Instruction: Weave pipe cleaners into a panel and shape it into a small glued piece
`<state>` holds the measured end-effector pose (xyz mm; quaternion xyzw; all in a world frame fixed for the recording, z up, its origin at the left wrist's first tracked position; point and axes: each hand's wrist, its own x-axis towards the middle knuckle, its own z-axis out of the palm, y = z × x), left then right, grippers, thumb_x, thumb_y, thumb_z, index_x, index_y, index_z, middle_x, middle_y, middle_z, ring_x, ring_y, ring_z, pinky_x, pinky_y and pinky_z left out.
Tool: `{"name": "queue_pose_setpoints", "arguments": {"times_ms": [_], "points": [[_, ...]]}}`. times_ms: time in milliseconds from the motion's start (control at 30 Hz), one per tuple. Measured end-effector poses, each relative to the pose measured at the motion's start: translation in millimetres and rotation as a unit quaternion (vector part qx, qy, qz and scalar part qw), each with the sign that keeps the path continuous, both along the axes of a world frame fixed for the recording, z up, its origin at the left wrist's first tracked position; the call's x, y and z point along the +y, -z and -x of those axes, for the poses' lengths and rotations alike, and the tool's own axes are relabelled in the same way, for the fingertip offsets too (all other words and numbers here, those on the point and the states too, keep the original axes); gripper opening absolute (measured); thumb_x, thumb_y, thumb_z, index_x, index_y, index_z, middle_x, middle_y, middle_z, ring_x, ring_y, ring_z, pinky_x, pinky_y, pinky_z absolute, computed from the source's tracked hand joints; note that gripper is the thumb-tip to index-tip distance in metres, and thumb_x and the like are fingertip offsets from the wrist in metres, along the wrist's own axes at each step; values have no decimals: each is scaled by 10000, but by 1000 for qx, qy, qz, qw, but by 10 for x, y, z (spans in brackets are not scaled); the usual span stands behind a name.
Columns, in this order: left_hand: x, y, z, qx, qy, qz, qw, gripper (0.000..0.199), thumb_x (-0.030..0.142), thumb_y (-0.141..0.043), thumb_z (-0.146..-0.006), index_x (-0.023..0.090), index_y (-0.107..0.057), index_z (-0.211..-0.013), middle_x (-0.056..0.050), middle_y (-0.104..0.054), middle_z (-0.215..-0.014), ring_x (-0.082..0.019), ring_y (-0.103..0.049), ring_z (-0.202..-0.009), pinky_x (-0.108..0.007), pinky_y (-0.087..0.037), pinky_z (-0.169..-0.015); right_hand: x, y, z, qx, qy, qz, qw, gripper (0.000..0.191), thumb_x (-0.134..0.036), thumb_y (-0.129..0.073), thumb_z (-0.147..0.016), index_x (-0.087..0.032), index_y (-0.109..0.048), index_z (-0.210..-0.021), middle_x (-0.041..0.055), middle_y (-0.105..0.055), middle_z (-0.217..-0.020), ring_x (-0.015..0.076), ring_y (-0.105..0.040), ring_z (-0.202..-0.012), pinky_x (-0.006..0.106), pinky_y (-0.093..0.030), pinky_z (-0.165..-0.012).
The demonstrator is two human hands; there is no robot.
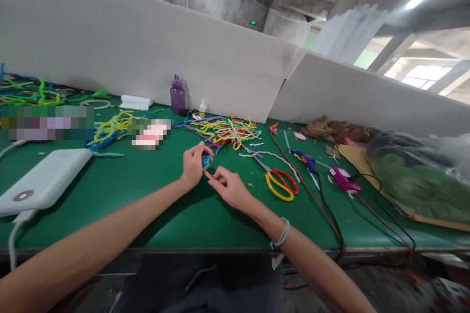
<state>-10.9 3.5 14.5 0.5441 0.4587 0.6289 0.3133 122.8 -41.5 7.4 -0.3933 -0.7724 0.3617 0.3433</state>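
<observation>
My left hand (pixel 193 165) is closed around a small blue piece (pixel 206 160) above the green tabletop; the fingers cover part of it, and its kind cannot be made out. Just to the right, my right hand (pixel 232 187) pinches a short orange-brown strip (pixel 208 174). The strip's tip points up toward the blue piece, and whether they touch is too small to tell. Behind both hands lies a loose heap of coloured pipe cleaners (pixel 229 132). To the right of my right hand are scissors (pixel 281 183) with one yellow and one red handle.
A glue gun (pixel 304 159) and a magenta power box (pixel 344 179) lie right, their cords trailing over the edge. A plastic bag of green material (pixel 411 183) fills the far right. Left are a white power bank (pixel 46 181) and more pipe cleaners (pixel 113 127); a purple bottle (pixel 178 95) stands behind.
</observation>
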Motion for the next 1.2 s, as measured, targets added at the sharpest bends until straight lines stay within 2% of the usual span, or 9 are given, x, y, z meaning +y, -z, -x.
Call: {"name": "queue_pose_setpoints", "arguments": {"times_ms": [167, 333, 467, 567, 700, 833, 967, 1200], "points": [[50, -5, 15, 4, 25, 6, 1000, 422, 404, -340, -846, 141, -580, -621, -44, -577, -583, -128, -529, -564, -235, -426, -565, 26, 16, -29, -32, 19, -23, 999, 172, -350, -460, -817, -187, -478, -766, -89, -396, -469, 65, -315, -428, 188, -224, -459], [89, -49, 75, 32, 93, 5, 995, 425, 414, -349, -848, 136, -597, -645, -43, -608, -636, -137, -547, -625, -245, -433, -638, 112, -119, -286, -126, 23, -90, 988, 191, -365, -477, -828, -189, -548, -809, -64, -475, -504, 80, -393, -467, 191, -264, -491], [107, -73, 107, 83, 185, 72, 976, 533, 465, -309, -857, 134, -608, -564, -41, -601, -559, -127, -532, -570, -231, -419, -613, 170, -259, -536, -201, -13, -196, 960, 163, -308, -483, -846, -218, -595, -925, 12, -634, -826, 117, -549, -720, 207, -349, -639], [118, -71, 95, 44, 237, 149, 959, 601, 527, -262, -848, 142, -597, -531, -43, -570, -505, -117, -495, -492, -217, -392, -506, 203, -312, -620, -215, -34, -229, 949, 179, -282, -468, -861, -218, -602, -961, 37, -637, -900, 134, -562, -826, 226, -367, -722], [80, -53, 42, -18, 327, 235, 915, 619, 585, -258, -827, 142, -565, -522, -37, -520, -471, -99, -447, -420, -203, -334, -411, 195, -291, -565, -215, -51, -247, 944, 191, -292, -464, -866, -216, -598, -979, 36, -635, -880, 134, -560, -817, 237, -369, -744], [4, -21, -9, -65, 401, 256, 877, 573, 596, -260, -825, 150, -518, -576, -14, -500, -483, -97, -450, -405, -201, -333, -400, 153, -237, -493, -236, -40, -250, 938, 223, -321, -428, -883, -213, -589, -993, 45, -624, -901, 137, -559, -822, 228, -370, -725], [-29, 5, -26, -66, 424, 252, 867, 500, 567, -304, -832, 154, -479, -611, 0, -493, -500, -98, -462, -424, -201, -344, -413, 146, -207, -508, -255, -34, -251, 933, 244, -341, -407, -890, -221, -602, -976, 40, -619, -845, 129, -557, -776, 217, -365, -690], [4, 32, -26, -70, 441, 266, 854, 511, 587, -280, -828, 157, -471, -629, 2, -483, -510, -102, -453, -418, -206, -346, -399, 155, -219, -517, -190, -68, -224, 953, 191, -299, -465, -864, -216, -616, -946, 31, -641, -882, 126, -564, -787, 217, -376, -698]]}}
